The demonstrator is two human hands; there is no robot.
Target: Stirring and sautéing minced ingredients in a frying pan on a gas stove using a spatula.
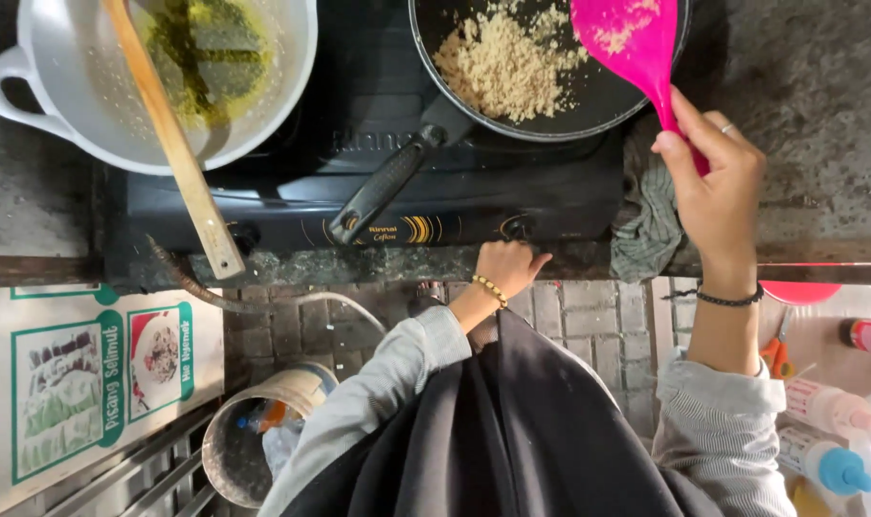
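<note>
Head view: my right hand (713,182) clamps the pink spatula (636,48) over browned crumbs (507,62) in the black pan (560,110); my left hand (507,268) pinches the stove knob (517,230). I judge toasting well along, crumbs not yet removed.

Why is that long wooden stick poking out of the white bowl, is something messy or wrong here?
Nothing is spilled. The wooden paddle leans tilted in the white bowl, its handle jutting past the stove edge. The right hand holds a pink spatula with crumbs stuck on it; the left hand touches the stove knob.
</note>
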